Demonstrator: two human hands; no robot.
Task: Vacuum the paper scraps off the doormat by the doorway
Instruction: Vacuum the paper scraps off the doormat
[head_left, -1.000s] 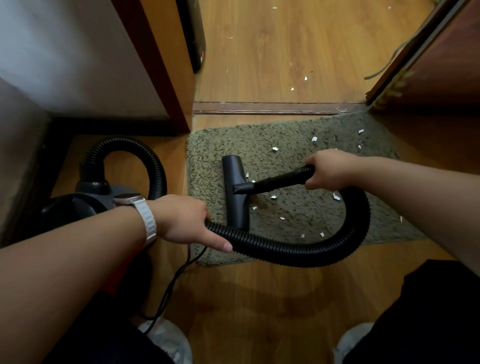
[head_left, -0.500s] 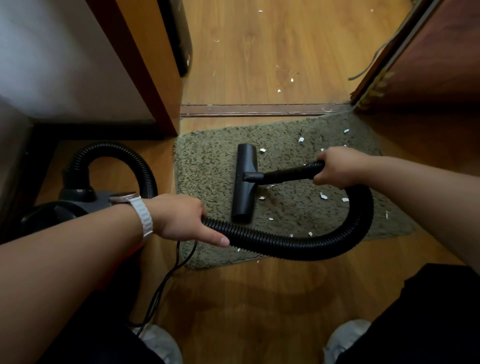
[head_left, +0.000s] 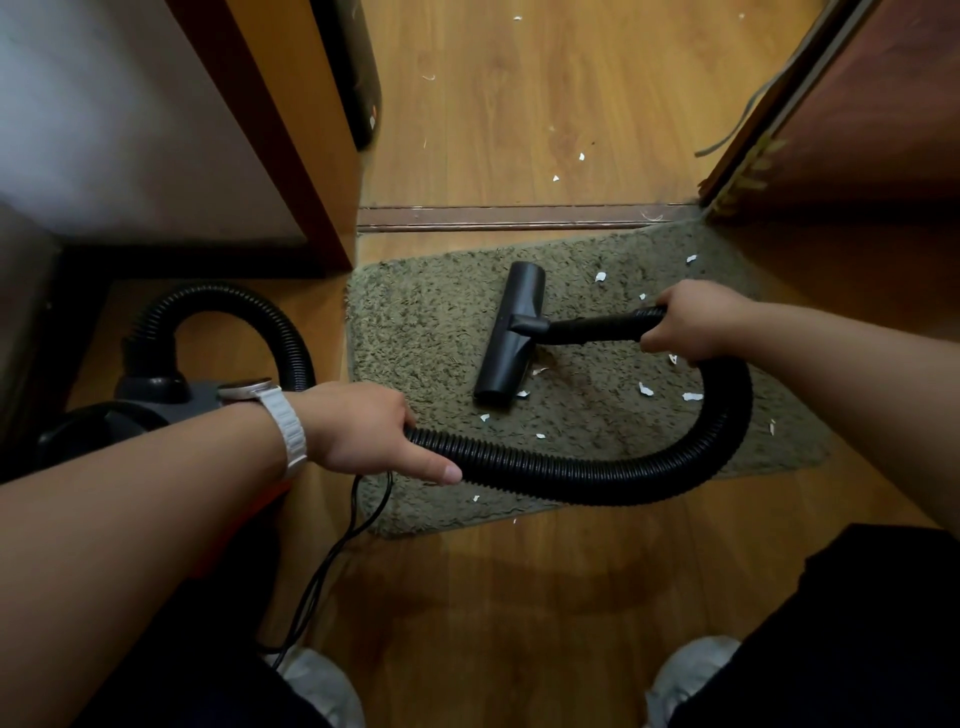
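A shaggy olive doormat (head_left: 426, 332) lies on the wood floor just before the door threshold. White paper scraps (head_left: 647, 388) dot its right half and near edge. The black vacuum nozzle (head_left: 511, 332) rests flat on the mat's middle, scraps beside its near end. My right hand (head_left: 691, 322) grips the black wand behind the nozzle. My left hand (head_left: 363, 431) holds the ribbed black hose (head_left: 597, 475), which loops over the mat's near right part back to the wand.
The vacuum body (head_left: 156, 400) sits on the floor at left, its power cord (head_left: 332, 561) trailing toward my feet. A door frame (head_left: 291, 156) stands left, an open door (head_left: 852, 114) right. More scraps (head_left: 581, 156) lie on the floor beyond the threshold (head_left: 509, 218).
The nozzle has slid across the mat from its left part toward the middle and farther from me. A scrap near its far end is gone. My left hand has stayed on the hose.
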